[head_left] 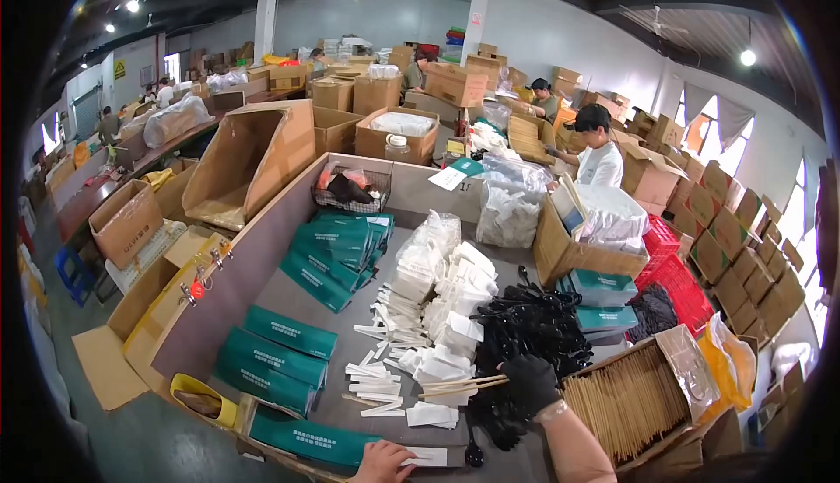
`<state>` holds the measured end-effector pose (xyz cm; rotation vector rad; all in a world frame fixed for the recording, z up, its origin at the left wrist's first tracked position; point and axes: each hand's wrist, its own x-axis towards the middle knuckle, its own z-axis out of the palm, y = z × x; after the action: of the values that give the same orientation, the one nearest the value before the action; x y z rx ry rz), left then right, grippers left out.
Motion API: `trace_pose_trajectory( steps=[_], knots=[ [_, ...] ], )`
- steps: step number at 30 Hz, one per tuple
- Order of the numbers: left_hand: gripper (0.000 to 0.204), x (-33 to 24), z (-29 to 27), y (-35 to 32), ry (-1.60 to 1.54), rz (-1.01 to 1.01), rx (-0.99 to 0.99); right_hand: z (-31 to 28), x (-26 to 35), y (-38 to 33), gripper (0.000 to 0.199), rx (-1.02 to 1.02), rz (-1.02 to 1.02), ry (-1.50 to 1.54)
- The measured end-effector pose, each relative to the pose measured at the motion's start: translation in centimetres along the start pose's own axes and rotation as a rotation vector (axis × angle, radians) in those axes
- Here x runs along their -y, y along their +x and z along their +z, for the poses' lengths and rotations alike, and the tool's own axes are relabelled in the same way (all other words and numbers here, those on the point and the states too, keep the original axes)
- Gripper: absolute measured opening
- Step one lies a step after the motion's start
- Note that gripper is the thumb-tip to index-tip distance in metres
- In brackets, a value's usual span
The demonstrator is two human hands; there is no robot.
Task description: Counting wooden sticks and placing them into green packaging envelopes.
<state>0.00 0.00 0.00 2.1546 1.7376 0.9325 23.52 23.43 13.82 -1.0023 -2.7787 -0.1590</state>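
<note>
— What does the right hand hold?
— Its gloved fingers pinch a few wooden chopsticks, just left of the box of chopsticks.
— And the left hand?
— Bare, its fingers pressed flat on a white paper packet at the desk's near edge, beside a green flat package.
— Other packages?
— Green rectangular packs with white lettering lie stacked further left; white sleeves and black cutlery are heaped behind the chopsticks.
</note>
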Motion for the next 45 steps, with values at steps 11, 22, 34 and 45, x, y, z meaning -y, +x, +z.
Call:
trace_pose_trajectory(
  steps=[11,22,34,45],
  knots=[
    [0.028,-1.7,-1.8,-1.8,-0.195,-0.195,0.064,9.6,8.0,-10.0,0.035,0.028,0.629,0.5],
    [0.02,-1.4,-2.1,-0.2,-0.045,-0.032,0.017,8.9,3.1,-12.9,0.017,-0.181,0.574,0.517],
    [0.033,-1.8,-1.6,-0.2,0.048,0.046,0.086,6.8,4.2,-3.5,0.024,-0.415,0.693,0.518],
    [0.032,-1.3,-2.3,-0.6,0.012,-0.025,0.079,2.8,0.4,-10.0,0.02,-0.283,0.862,1.054]
  ],
)
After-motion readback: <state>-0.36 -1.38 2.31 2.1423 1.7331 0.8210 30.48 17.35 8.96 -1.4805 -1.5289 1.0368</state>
